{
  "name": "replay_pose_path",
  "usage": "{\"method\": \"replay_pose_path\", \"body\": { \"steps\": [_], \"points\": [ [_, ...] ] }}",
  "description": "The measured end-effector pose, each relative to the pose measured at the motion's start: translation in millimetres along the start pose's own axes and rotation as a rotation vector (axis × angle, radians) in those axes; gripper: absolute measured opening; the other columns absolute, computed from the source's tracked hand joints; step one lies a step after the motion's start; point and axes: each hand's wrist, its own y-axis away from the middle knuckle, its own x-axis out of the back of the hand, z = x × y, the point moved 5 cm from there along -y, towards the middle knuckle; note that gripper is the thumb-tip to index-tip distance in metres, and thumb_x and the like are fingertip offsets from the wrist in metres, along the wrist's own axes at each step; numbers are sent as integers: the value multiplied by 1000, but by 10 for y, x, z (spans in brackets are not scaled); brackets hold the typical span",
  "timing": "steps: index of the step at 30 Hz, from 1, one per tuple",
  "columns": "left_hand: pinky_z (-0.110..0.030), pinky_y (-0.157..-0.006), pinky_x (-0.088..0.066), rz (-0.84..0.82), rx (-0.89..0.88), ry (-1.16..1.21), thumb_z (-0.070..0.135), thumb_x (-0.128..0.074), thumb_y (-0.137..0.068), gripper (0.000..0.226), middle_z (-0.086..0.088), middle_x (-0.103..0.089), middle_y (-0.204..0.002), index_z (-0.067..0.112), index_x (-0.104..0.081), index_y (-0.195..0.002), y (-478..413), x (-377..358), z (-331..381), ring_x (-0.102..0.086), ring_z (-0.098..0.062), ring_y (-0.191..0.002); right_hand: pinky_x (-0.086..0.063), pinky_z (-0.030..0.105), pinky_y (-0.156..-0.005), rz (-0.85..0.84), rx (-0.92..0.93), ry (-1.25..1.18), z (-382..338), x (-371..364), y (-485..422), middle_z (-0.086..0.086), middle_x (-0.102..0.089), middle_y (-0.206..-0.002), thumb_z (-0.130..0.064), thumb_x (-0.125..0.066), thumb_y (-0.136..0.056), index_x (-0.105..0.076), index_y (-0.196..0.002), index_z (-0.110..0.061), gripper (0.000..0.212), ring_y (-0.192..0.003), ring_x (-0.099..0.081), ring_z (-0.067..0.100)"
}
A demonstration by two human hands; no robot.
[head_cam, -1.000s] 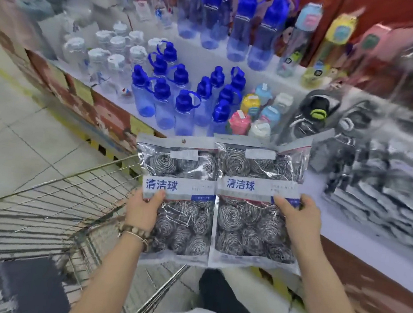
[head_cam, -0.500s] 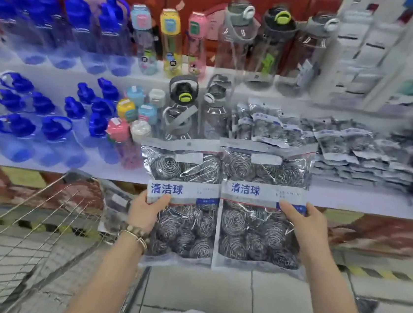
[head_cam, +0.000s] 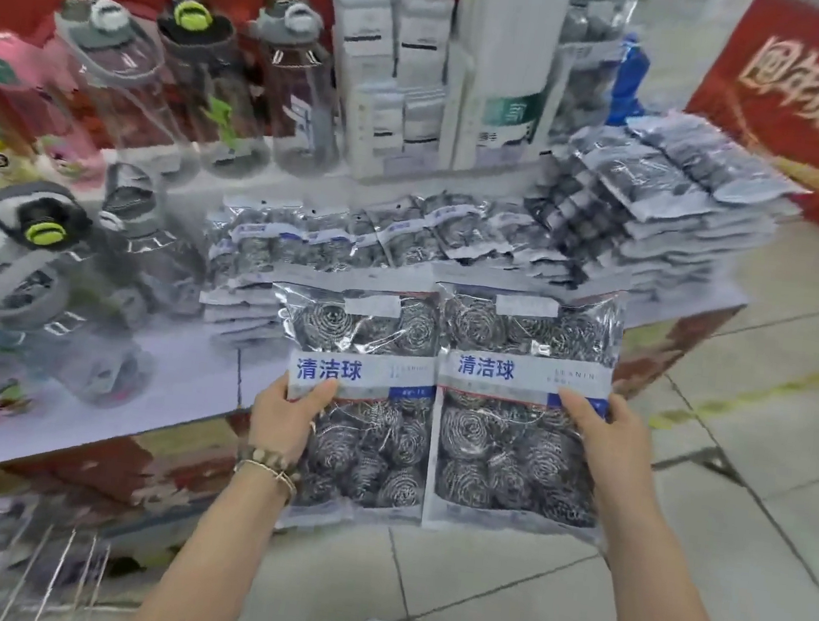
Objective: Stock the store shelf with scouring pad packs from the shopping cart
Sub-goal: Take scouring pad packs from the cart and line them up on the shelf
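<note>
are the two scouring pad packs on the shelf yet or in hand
In hand, not shelved. The left hand grips the left pack, the right hand the right pack, both upright in front of the shelf.

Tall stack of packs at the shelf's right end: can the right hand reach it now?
Probably yes. The right hand holds its pack just short of the stack, nothing stands between, but the hand is full.

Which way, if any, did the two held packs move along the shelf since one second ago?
Yes: the held packs moved right along the shelf, from the blue bottles to the stacked scouring pad packs.
</note>
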Motion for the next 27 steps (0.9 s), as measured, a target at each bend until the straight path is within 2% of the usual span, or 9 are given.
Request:
{"method": "replay_pose_path", "body": {
  "steps": [3, 6, 9, 12, 15, 18, 20, 23, 27],
  "points": [
    [-17, -53, -39, -60, -9, -17, 15, -69, -80, 17, -7, -62, -85, 7, -61, -93, -19, -529, 196, -53, -16, -71, -46, 32, -70, 80, -3, -23, 58, 449, -223, 4, -68, -90, -24, -66, -87, -66, -104, -6, 25, -81, -59, 21],
    [-19, -49, -39, -120, -25, -40, 19, -69, -80, 20, -1, -62, -76, 8, -61, -94, -53, -998, 387, -51, -13, -62, -49, 35, -72, 156, -7, -29, 108, 804, -433, 12, -69, -89, -25, -65, -88, -65, -90, -14, 11, -79, -60, 31],
    [-10, -36, -35, -179, -56, -54, 20, -68, -81, 18, 3, -58, -67, 7, -61, -92, -100, -1422, 587, -49, -10, -51, -49, 40, -73, 227, -12, -36, 164, 1079, -656, 21, -69, -92, -27, -64, -88, -65, -78, -17, 14, -80, -62, 38],
    [-7, -36, -35, -229, -70, -22, 17, -68, -81, 18, 3, -59, -68, 7, -60, -94, -188, -1802, 792, -52, -3, -45, -45, 37, -67, 269, -15, -59, 206, 1283, -894, 18, -68, -84, -25, -64, -88, -67, -86, -8, 18, -70, -56, 24],
    [-10, -37, -36, -272, -103, -46, 20, -67, -82, 17, 4, -57, -67, 9, -59, -93, -345, -2168, 1012, -48, -10, -53, -51, 43, -75, 316, -12, -96, 199, 1448, -1202, 9, -71, -87, -29, -65, -87, -68, -86, -15, 14, -79, -63, 28],
    [-9, -35, -33, -312, -130, -31, 19, -66, -83, 9, 3, -55, -64, 13, -58, -86, -576, -2545, 1232, -43, -12, -52, -43, 35, -65, 339, 6, -107, 87, 1579, -1593, 2, -69, -79, -30, -64, -88, -68, -90, -14, 16, -70, -57, 21],
    [-14, -40, -36, -328, -134, -36, 21, -66, -83, 8, 4, -56, -65, 17, -59, -85, -779, -2794, 1384, -44, -13, -53, -41, 31, -60, 349, 19, -113, -31, 1640, -1891, -1, -67, -76, -27, -63, -89, -68, -91, -17, 11, -67, -55, 17],
    [-23, -53, -37, -332, -129, -43, 23, -67, -82, 9, 6, -59, -69, 17, -62, -84, -1108, -3132, 1604, -49, -12, -59, -45, 34, -69, 359, 35, -93, -236, 1723, -2377, -1, -69, -83, -27, -63, -89, -68, -85, -21, 8, -75, -61, 20],
    [-22, -54, -36, -322, -107, 5, 25, -67, -81, 9, 6, -61, -75, 19, -61, -80, -1492, -3504, 1893, -53, -12, -67, -48, 39, -78, 371, 22, -98, -477, 1825, -2988, 1, -70, -83, -29, -65, -87, -69, -94, -17, 14, -80, -64, 24]
  ]
}}
